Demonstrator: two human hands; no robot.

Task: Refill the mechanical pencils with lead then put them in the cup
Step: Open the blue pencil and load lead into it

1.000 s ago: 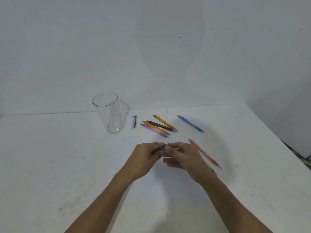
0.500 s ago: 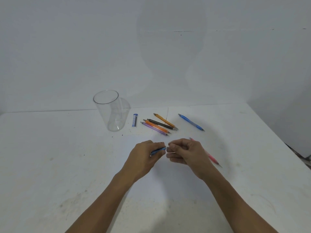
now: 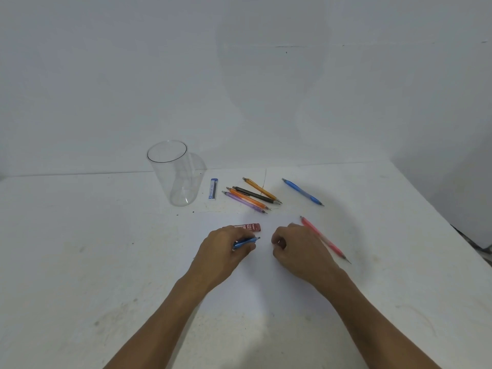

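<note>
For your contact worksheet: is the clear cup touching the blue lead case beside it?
Apart. Head view shows bare table between clear cup and blue lead case.

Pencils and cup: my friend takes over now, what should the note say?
Left hand grips a blue pencil. Right hand is curled; whether it pinches anything is unclear.
Cup stands empty. Red lead case lies by the left hand, blue lead case beside the cup.
On the table: a cluster of four, another blue pencil, a pink pencil.
No pencil is in the cup yet; refilling and cupping remain.
</note>
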